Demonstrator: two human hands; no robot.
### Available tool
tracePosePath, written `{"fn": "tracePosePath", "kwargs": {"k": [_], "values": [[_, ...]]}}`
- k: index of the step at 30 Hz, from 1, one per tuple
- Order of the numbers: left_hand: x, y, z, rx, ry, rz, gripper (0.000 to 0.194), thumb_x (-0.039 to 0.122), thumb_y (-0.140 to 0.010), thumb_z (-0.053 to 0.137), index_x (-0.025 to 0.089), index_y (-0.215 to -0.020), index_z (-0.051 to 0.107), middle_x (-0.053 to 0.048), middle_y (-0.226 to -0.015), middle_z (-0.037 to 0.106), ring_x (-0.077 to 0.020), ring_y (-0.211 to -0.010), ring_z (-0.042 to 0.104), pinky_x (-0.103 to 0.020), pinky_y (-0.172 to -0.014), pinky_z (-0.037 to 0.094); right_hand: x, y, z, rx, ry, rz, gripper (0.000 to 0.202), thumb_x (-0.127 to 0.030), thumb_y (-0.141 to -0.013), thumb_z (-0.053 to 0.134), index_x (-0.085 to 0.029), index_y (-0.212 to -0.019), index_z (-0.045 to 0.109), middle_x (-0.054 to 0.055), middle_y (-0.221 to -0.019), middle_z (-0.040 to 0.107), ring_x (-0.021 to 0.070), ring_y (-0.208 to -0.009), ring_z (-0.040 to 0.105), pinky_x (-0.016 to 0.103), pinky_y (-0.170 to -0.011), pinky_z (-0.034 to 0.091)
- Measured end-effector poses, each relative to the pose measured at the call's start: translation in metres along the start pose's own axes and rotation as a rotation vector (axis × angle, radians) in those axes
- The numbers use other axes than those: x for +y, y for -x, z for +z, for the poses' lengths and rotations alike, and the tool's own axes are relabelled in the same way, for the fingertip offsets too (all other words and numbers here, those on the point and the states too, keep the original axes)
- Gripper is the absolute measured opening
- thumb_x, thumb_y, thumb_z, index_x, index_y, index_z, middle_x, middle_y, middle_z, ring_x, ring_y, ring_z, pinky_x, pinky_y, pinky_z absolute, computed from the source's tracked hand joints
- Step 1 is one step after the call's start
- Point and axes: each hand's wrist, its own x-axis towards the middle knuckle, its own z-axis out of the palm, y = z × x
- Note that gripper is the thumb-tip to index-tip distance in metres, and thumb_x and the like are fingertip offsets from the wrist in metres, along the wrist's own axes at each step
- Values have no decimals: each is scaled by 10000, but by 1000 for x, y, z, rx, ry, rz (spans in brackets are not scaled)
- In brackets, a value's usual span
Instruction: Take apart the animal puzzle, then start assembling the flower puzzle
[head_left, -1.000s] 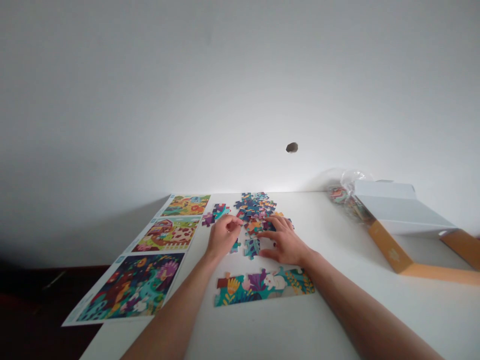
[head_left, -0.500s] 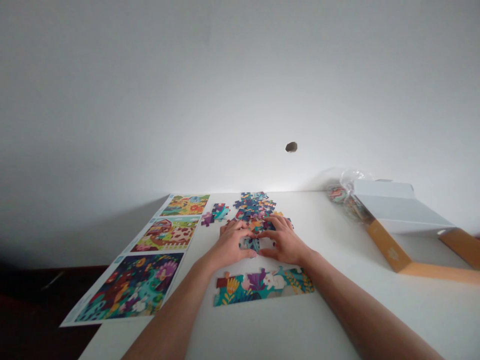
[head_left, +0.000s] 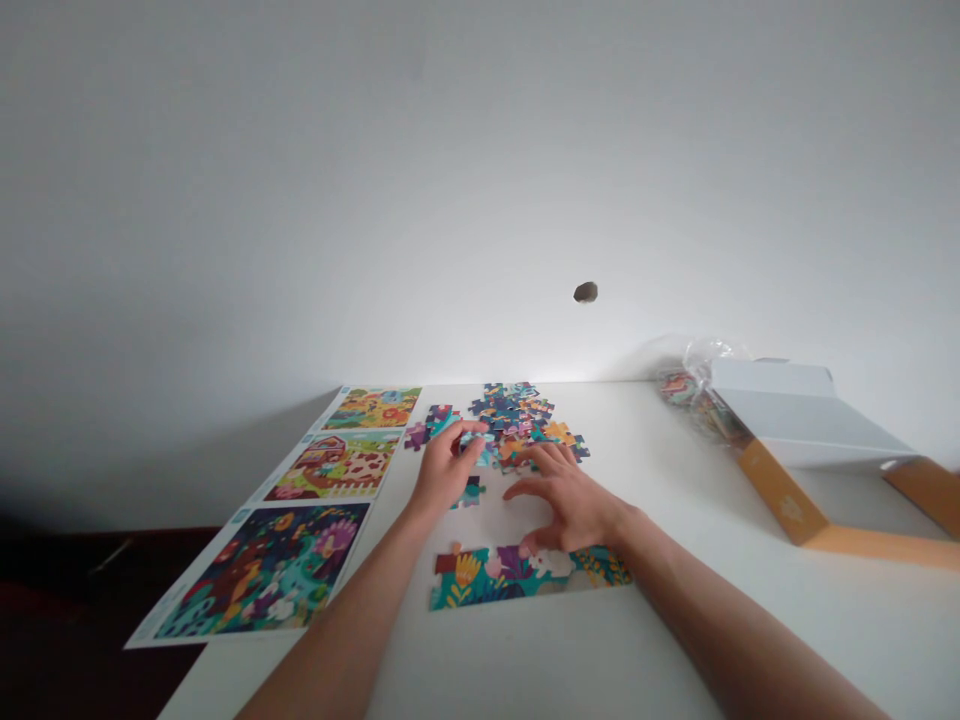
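My left hand [head_left: 444, 468] is curved at the left side of a heap of loose jigsaw pieces [head_left: 517, 410], its thumb and forefinger apart around some light blue pieces. Just under its wrist side lies a small dark teal piece [head_left: 471, 491]. My right hand [head_left: 566, 495] spreads over the table between the heap and a joined strip of puzzle [head_left: 487, 580]. Its fingertips reach the orange pieces at the heap's near edge, and the thumb is over the strip's upper edge by a white rabbit. Nothing shows in its grasp.
A printed picture sheet [head_left: 259, 490] with three scenes lies at the left, overhanging the table edge. A few joined pieces [head_left: 439, 425] sit beside it. At the right are an open orange and white box [head_left: 784, 490] and a clear bag of pieces [head_left: 694, 395]. A wall rises behind.
My hands have moved apart: the left shifted left and slightly up, the right came down toward the strip. The piece between them is gone from there; a teal piece shows by my left hand.
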Motion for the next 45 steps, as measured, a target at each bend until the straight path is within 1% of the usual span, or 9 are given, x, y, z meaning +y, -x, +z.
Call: {"fn": "tracePosePath", "kwargs": {"k": [5, 9, 12, 15, 22, 31, 36, 40, 45], "values": [[-4, -5, -1, 186, 331, -181, 260, 325, -631, 786, 158, -749, 627, 15, -714, 599, -115, -659, 542, -220, -605, 405, -6, 1, -8, -77, 16, -54, 751, -413, -587, 824, -302, -1289, 581, 105, -1436, 387, 361, -1341, 286, 578, -1104, 149], [-1, -2, 0, 88, 441, -301, 361, 319, -606, 816, 168, -903, 679, 25, -701, 574, -85, -582, 500, -197, -502, 344, -1, 3, -11, -69, -3, -64, 779, -352, -588, 805, -278, -1319, 547, 102, -1426, 412, 358, -1333, 307, 570, -1111, 126], [1, 0, 0, -9, 438, -331, 475, 352, -645, 793, 189, -1080, 693, 18, -735, 562, -72, -544, 469, -195, -460, 317, 2, 3, -9, -36, -15, -25, 735, -449, -621, 800, -264, -1294, 569, 112, -1367, 462, 346, -1268, 374, 555, -1094, 176], [3, 1, 0, -19, 433, -352, 415, 351, -638, 790, 174, -1005, 711, 18, -718, 530, -77, -553, 468, -195, -462, 345, 3, 3, -6, -45, -10, -4, 711, -547, -637, 780, -268, -1266, 602, 115, -1354, 465, 351, -1249, 377, 555, -1083, 199], [7, 2, 2, 5, 531, -357, 279, 279, -584, 815, 165, -756, 629, 47, -666, 479, -70, -563, 448, -179, -474, 365, 4, 2, -9, -103, -10, -60, 703, -425, -584, 818, -301, -1247, 618, 92, -1397, 431, 356, -1317, 315, 573, -1110, 141], [11, 2, 1, -17, 452, -325, 270, 325, -620, 788, 175, -749, 604, 50, -638, 530, -85, -537, 474, -208, -504, 369, 8, 2, -3, 6, -5, -59, 666, -572, -630, 801, -270, -1201, 637, 106, -1328, 500, 334, -1247, 405, 518, -1069, 259], [21, 10, 9, -268, 245, -162, 199, 302, -664, 769, 166, -724, 636, 18, -653, 604, -108, -580, 533, -230, -567, 405, 14, -2, 5, 190, -20, 30, 331, -506, -905, 569, -183, -907, 640, 75, -893, 626, 213, -874, 547, 365, -848, 389], [23, 15, 13, -387, 147, -65, 150, 286, -700, 741, 169, -725, 650, -1, -696, 635, -130, -633, 563, -243, -613, 434, 14, -2, 7, 187, 12, 40, 306, -374, -954, 520, -186, -712, 533, 26, -721, 577, 173, -748, 518, 321, -772, 360], [8, 8, 7, -228, -14, 18, 142, 322, -809, 618, 188, -789, 659, -28, -754, 665, -172, -685, 598, -278, -646, 459, 17, -2, 9, 163, 42, 66, 277, -341, -931, 555, -184, -703, 533, 28, -742, 579, 178, -784, 513, 316, -758, 348]]}}
